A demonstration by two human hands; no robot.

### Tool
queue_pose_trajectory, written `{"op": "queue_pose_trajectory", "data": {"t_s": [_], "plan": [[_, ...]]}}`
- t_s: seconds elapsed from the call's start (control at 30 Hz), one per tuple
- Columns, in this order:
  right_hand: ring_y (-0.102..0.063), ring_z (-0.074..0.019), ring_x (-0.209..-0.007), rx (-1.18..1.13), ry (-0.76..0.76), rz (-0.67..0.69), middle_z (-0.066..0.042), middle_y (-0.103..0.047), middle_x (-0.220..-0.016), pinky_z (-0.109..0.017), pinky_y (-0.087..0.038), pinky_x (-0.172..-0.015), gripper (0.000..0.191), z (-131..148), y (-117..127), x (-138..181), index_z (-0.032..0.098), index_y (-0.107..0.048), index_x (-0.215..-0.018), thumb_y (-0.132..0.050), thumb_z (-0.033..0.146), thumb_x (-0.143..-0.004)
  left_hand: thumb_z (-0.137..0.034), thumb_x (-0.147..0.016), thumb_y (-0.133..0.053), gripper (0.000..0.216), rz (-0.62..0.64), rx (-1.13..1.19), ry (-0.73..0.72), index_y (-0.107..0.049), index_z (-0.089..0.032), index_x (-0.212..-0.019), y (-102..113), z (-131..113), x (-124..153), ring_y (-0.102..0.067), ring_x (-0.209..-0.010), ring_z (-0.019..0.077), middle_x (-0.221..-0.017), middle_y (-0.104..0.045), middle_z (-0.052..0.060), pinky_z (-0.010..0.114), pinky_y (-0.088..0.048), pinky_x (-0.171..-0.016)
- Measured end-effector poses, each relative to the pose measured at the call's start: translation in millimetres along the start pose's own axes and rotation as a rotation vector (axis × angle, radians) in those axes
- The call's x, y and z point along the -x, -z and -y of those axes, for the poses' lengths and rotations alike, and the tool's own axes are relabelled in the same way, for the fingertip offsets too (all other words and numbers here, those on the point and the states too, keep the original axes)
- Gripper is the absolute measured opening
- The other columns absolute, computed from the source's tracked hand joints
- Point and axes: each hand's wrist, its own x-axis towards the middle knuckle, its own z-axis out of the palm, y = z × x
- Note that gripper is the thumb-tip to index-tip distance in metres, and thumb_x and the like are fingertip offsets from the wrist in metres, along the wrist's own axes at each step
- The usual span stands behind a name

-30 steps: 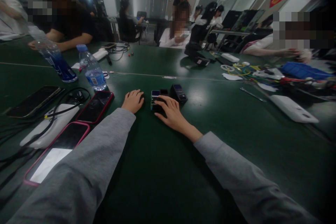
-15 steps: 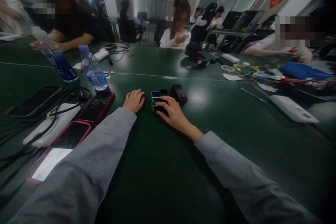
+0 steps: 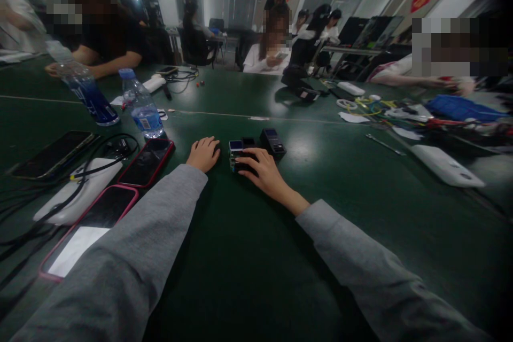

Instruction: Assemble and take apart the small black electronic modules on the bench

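My left hand (image 3: 203, 154) lies palm down on the green table, fingers stretched out, holding nothing. To its right is a small device (image 3: 235, 145) with a pale-framed screen and what looks like a bare circuit edge. My right hand (image 3: 262, 170) reaches over it from the right, fingers apart, with the fingertips at its right side. Whether they press on it I cannot tell. A second small dark device (image 3: 249, 141) is partly hidden behind those fingers. Just beyond the right hand, a black box-shaped device (image 3: 273, 141) with a small screen stands apart.
Phones (image 3: 147, 161), a white power bank (image 3: 78, 192) and black cables lie left. Two bottles (image 3: 146, 117) stand behind them. To the right are a wrench-like metal tool (image 3: 385, 144), a white power strip (image 3: 447, 165), tangled wires and a blue bag (image 3: 465, 108). Other people sit around.
The pale-framed device has shifted very slightly left beside my right fingertips. My left hand stays in place.
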Motion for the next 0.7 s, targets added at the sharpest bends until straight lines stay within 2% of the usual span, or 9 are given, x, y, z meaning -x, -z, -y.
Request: {"op": "queue_pose_trajectory", "data": {"t_s": [0.3,0.53,0.7], "plan": [[-0.043,-0.0306,-0.129,0.025,-0.023,-0.01,-0.007,-0.051,-0.135,-0.05,-0.043,-0.099,0.031,3,0,1,0.032,-0.055,-0.132,-0.053,0.037,-0.101,-0.035,-0.1,-0.039,0.043,-0.002,0.01,0.001,-0.051,-0.021,-0.139,-3,3,-1,-0.04,-0.14,0.0275,-0.15,-0.048,0.01,0.052,-0.031,-0.116],[-0.033,-0.0273,-0.141,-0.016,-0.103,-0.083,-0.009,-0.037,-0.153,-0.052,-0.037,-0.11,0.043,4,2,6,0.028,-0.044,-0.143,-0.044,0.044,-0.103,-0.035,-0.099,-0.039,0.043,-0.019,0.0,-0.008,-0.052,-0.02,-0.138,-4,4,-1,-0.041,-0.139,0.027,-0.15,-0.048,0.011,0.05,-0.032,-0.115],[-0.034,-0.026,-0.143,-0.066,-0.118,-0.058,-0.008,-0.043,-0.151,-0.054,-0.039,-0.111,0.041,-1,0,10,0.028,-0.047,-0.141,-0.046,0.043,-0.103,-0.035,-0.099,-0.04,0.042,-0.02,-0.001,0.0,-0.053,-0.022,-0.137,-4,4,-1,-0.042,-0.139,0.0262,-0.15,-0.048,0.009,0.05,-0.032,-0.116]]}}
